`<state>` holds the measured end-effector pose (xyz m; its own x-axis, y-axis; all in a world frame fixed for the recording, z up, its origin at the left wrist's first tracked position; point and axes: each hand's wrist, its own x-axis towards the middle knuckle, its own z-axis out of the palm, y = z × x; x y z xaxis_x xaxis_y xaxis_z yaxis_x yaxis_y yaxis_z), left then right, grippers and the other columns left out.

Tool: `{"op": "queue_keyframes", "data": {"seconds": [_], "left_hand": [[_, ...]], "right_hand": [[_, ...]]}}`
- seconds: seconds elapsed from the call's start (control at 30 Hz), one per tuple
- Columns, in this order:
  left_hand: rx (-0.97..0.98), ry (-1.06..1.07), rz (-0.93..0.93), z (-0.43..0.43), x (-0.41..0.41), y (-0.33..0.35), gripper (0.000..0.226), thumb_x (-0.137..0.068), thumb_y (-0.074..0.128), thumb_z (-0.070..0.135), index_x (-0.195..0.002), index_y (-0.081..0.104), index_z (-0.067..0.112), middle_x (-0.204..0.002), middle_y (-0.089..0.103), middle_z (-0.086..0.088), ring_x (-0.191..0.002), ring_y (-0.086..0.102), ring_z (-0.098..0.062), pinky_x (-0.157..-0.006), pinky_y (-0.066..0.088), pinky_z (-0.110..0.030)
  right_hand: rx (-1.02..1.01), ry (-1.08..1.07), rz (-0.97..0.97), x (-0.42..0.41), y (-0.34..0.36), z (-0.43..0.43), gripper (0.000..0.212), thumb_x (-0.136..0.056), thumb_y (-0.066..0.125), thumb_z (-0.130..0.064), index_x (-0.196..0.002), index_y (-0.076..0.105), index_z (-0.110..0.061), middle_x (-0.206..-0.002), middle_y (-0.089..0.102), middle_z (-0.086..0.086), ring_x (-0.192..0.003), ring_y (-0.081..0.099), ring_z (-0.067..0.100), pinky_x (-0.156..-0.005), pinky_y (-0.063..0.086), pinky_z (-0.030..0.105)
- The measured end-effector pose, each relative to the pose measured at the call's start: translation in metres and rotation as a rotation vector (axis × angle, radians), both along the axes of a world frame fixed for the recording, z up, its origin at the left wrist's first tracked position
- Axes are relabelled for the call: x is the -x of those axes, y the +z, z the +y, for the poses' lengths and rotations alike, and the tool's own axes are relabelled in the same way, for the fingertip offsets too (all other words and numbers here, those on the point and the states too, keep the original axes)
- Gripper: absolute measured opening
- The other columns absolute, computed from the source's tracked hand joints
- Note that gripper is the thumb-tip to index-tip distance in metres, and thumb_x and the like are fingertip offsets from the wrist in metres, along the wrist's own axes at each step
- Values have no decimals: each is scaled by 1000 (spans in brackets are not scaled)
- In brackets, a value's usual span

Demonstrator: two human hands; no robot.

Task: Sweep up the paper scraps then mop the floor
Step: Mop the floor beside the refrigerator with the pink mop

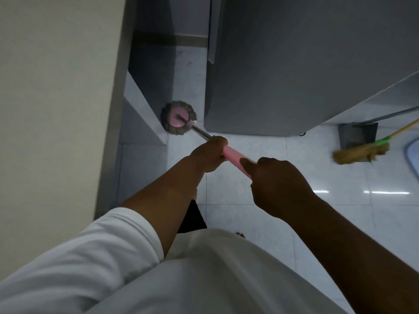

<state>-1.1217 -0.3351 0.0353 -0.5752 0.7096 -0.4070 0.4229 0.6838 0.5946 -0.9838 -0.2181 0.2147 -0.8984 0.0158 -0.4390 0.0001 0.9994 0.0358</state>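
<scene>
I log the mop [180, 118] as the item in use. Its round head, a pink disc ringed with grey strands, sits on the floor [340, 173] at the mouth of a narrow gap, close against the corner of a low grey ledge [145, 123] on its left and just beside the base of a tall grey cabinet [294, 64] on its right. A metal shaft runs from the head back toward me and joins a pink grip [234, 157].

Both hands are on the handle. The left hand [208, 155] is the forward one, and its fingers wrap fully round the shaft where the metal meets the pink grip. The right hand [278, 184] grips the near end of the pink grip with its fingers curled round it. Its thumb lies straight along the grip and points toward the mop head. The two hands are near each other but apart, with a bare stretch of pink between them.

The floor is glossy white tile and shows bright reflections on the right. A straw broom [360, 152] with a green binding stands there, well apart from the mop and blurred in my view. Its bristles overlap the front of a grey dustpan [357, 133] at the cabinet's foot. A pale wall [56, 87] fills the left side. The left arm has a white sleeve [102, 245], and the right forearm is bare.
</scene>
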Motion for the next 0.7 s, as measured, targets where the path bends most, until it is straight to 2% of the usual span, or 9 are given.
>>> {"op": "queue_keyframes", "data": {"seconds": [0.1,0.27,0.3,0.37,0.43,0.6,0.7], "left_hand": [[34,39,-10,-18,48,-9,39,-94,64,21,-126,46,8,-125,57,-13,-110,61,-27,-96,51,-37],[227,40,2,-51,126,-20,56,-94,65,17,-142,40,9,-146,44,-16,-129,52,-32,-111,42,-43],[265,30,7,-59,136,-22,59,-93,65,15,-146,37,8,-150,39,-15,-134,48,-32,-113,39,-44],[298,14,14,-71,148,-27,64,-94,63,14,-150,32,8,-158,28,-14,-143,36,-32,-118,32,-45],[285,8,26,-76,148,-31,66,-95,62,12,-152,29,7,-162,20,-13,-148,25,-32,-121,27,-45],[221,-8,29,-71,110,-27,66,-97,60,14,-153,27,9,-164,14,-11,-149,23,-32,-120,28,-43],[183,-12,14,-66,75,-17,66,-94,65,17,-151,32,8,-161,24,-11,-145,32,-31,-117,33,-42]], "right_hand": [[80,-49,-1,47,-21,-21,52,-87,61,-23,-136,45,-17,-88,57,4,-62,44,15,-59,34,26],[202,-124,25,114,-61,-69,57,-86,62,-13,-140,41,-13,-96,57,10,-66,47,18,-60,40,29],[216,-129,23,122,-66,-80,59,-87,62,-11,-141,40,-11,-102,58,12,-70,53,20,-61,45,30],[217,-129,38,130,-75,-96,64,-87,63,-10,-145,36,-9,-130,52,21,-91,63,28,-76,54,35],[208,-124,58,131,-80,-101,67,-87,64,-10,-147,33,-8,-145,41,21,-109,60,30,-88,53,38],[189,-126,46,96,-68,-91,65,-84,64,-12,-143,36,-10,-135,51,14,-94,63,25,-78,52,34],[192,-146,41,60,-53,-89,61,-84,65,-13,-140,40,-12,-125,56,11,-89,62,23,-76,51,31]]}}
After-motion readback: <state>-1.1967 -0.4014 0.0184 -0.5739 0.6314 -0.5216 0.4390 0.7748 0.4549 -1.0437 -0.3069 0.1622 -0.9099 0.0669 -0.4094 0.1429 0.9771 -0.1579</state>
